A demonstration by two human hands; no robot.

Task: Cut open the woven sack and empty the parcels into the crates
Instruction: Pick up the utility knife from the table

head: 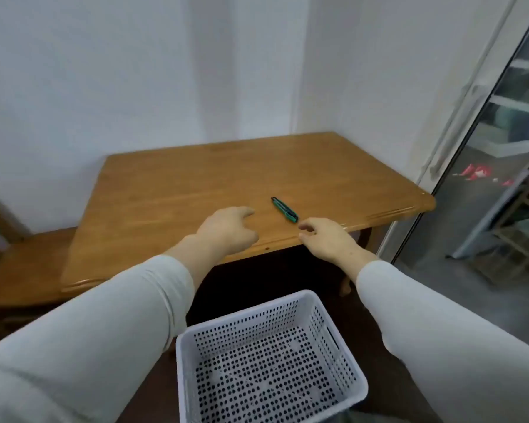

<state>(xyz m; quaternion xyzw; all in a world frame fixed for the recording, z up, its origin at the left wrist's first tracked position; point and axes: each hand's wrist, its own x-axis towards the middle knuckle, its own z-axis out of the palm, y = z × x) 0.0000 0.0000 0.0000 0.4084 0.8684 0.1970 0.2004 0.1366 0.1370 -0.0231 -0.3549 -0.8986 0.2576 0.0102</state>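
Observation:
A green and black utility knife [284,209] lies on the wooden table [196,184] near its front edge. My right hand [327,239] hovers just below and right of the knife, fingers curled loosely, holding nothing. My left hand [228,228] rests over the table's front edge to the left of the knife, fingers apart and empty. On the floor in front of the table stands a white perforated plastic crate [327,328] with nothing in it. No woven sack or parcels are in view.
A wooden chair or bench [22,270] stands at the table's left. White walls close the corner behind the table. A glass sliding door [486,148] runs along the right, with shelving and clutter beyond it. The floor under the table is dark.

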